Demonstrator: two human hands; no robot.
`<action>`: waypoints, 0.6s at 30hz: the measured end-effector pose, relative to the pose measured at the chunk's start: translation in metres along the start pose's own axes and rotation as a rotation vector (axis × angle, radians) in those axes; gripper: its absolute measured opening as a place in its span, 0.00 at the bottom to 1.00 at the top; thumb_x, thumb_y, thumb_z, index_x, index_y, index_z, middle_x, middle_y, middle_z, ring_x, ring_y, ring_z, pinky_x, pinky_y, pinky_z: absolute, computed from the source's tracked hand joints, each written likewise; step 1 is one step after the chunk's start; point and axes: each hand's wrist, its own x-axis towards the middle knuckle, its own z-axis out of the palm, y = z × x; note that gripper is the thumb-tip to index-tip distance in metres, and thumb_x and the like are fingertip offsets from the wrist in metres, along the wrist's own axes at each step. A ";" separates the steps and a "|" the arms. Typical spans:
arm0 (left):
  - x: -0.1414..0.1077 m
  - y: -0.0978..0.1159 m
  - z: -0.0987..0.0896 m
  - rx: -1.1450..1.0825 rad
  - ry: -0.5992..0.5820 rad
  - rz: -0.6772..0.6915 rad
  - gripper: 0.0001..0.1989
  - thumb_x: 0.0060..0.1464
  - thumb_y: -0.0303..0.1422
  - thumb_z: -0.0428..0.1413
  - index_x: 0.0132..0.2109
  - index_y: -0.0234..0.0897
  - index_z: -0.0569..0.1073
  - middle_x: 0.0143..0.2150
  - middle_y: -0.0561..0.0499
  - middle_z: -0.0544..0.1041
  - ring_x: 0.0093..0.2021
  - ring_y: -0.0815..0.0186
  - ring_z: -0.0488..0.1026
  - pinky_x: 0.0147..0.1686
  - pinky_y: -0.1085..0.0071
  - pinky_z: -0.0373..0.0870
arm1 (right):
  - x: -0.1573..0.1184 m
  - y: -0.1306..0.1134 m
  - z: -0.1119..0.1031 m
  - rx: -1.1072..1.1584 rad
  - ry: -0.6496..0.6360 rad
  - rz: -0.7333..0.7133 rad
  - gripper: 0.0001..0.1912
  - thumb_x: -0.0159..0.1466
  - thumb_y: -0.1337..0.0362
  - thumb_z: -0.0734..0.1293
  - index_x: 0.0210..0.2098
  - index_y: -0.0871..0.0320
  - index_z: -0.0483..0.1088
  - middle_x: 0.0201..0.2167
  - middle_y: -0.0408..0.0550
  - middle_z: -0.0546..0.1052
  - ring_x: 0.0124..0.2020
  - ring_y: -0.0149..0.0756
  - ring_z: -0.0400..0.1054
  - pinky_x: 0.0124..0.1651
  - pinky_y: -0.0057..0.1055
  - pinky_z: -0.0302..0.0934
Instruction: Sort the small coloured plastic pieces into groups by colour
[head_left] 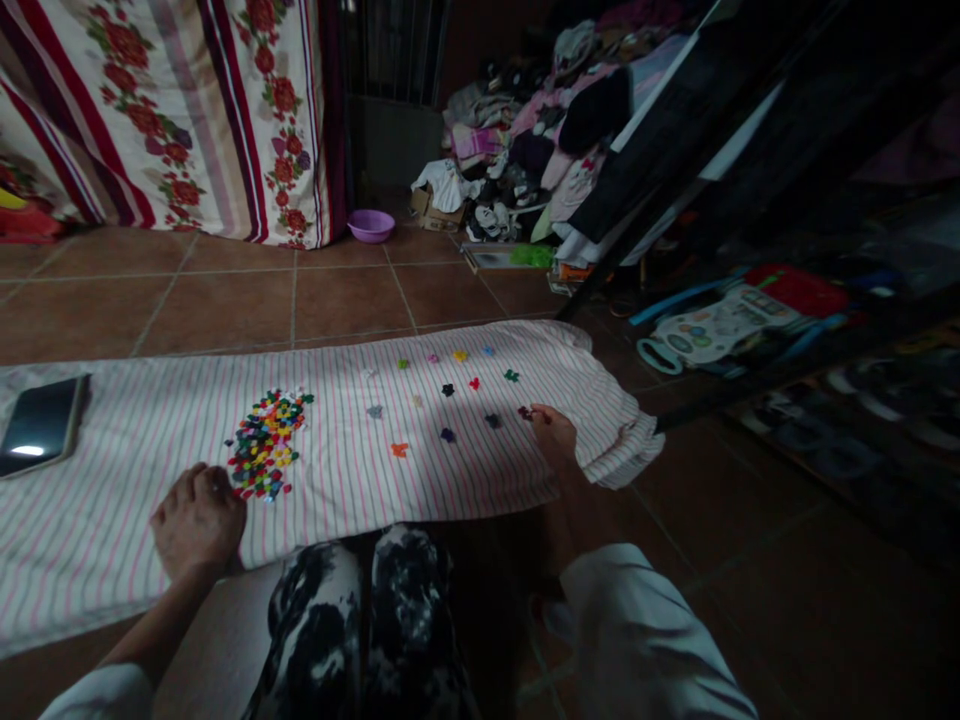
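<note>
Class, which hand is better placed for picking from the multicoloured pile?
Likely the left hand: it rests beside the pile; the right hand is farther away, at the dark red cluster.

A loose, multicoloured heap of tiny pieces [266, 440] lies spread at left. To its right, small single-coloured clusters [448, 390] sit apart in rough rows, an orange cluster [399, 450] nearest, a dark red cluster [524, 412] farthest right.

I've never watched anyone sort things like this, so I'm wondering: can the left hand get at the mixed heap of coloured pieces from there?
Most likely yes: the left hand is right beside the heap on the striped cloth, and nothing visible stands between them.
</note>
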 end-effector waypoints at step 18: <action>0.001 0.005 -0.004 0.011 -0.034 -0.042 0.19 0.60 0.36 0.40 0.51 0.34 0.69 0.62 0.37 0.67 0.62 0.47 0.63 0.57 0.52 0.58 | -0.003 -0.004 0.003 -0.124 -0.072 -0.309 0.18 0.55 0.60 0.64 0.42 0.58 0.76 0.36 0.52 0.78 0.38 0.42 0.69 0.47 0.39 0.64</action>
